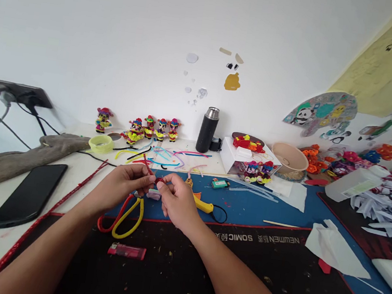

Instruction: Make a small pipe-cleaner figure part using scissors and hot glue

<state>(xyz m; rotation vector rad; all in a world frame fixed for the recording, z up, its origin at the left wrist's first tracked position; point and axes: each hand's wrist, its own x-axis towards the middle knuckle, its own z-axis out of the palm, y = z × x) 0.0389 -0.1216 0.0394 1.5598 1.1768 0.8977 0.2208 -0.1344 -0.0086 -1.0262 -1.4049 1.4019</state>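
Note:
Between my two hands is a small dark red piece (159, 180), pinched at the fingertips. My left hand (125, 183) is closed on a red twisted strand (147, 163) that sticks up above its fingers. My right hand (177, 198) has thumb and forefinger pressed together on the red piece, its other fingers curled. Just below the hands lie scissors (127, 222) with a red and a yellow handle, their blades partly hidden by my left hand. A pink lighter (126, 251) rests on the black mat nearer to me. Long red cords (65, 196) run along the left.
A black phone (28, 196) lies at the left. Figurines (149, 128), a tape roll (101, 144) and a black thermos (207, 131) stand along the wall. Right of my hands are a yellow tool (203, 205), a white box (253, 157) and crumpled tissue (335, 247).

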